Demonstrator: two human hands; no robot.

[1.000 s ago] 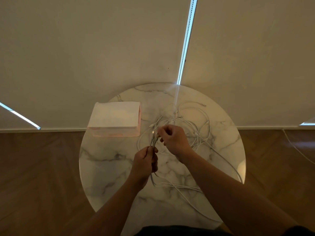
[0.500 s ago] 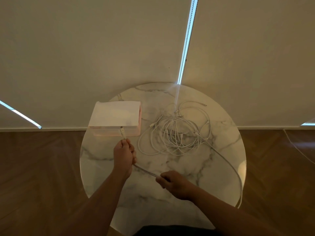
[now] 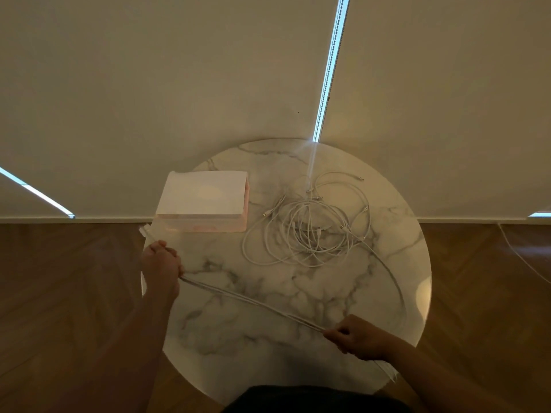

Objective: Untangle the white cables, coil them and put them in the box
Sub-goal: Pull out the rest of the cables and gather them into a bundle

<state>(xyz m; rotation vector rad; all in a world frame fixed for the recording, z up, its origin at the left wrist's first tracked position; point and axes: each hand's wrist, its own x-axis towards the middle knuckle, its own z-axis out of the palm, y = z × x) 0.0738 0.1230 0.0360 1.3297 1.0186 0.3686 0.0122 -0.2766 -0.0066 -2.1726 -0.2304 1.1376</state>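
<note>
You face a broad pale wall [image 3: 179, 84], split by one bright strip [image 3: 329, 70] of light that drops to the table's far edge. Wooden floor [image 3: 59, 293] spreads on both sides, and a thin stray lead [image 3: 524, 257] lies on it off to your right. The round marble table [image 3: 268, 347] fills the middle, grey veins across a pale top.

The box [image 3: 202, 201] sits at the far left of the table, white on top and pink at the sides, close to the rim. To its right, apart from it, the white cables [image 3: 307, 231] lie in a loose tangle of overlapping loops, with plugs poking out at the far side. One long loop [image 3: 396, 281] swings from that tangle round the table's right edge towards you.

Across the near half run the stretched strands [image 3: 253, 302], pulled in a slanting line between your hands and clear of the heap. Your left hand [image 3: 161, 262], at the table's left rim just in front of the box, has its fingers curled tight round one end, and a short tail [image 3: 144, 231] sticks out beyond the fist. Your right hand [image 3: 357, 338], near the front right, is closed round the other end, with more cable trailing off behind it.
</note>
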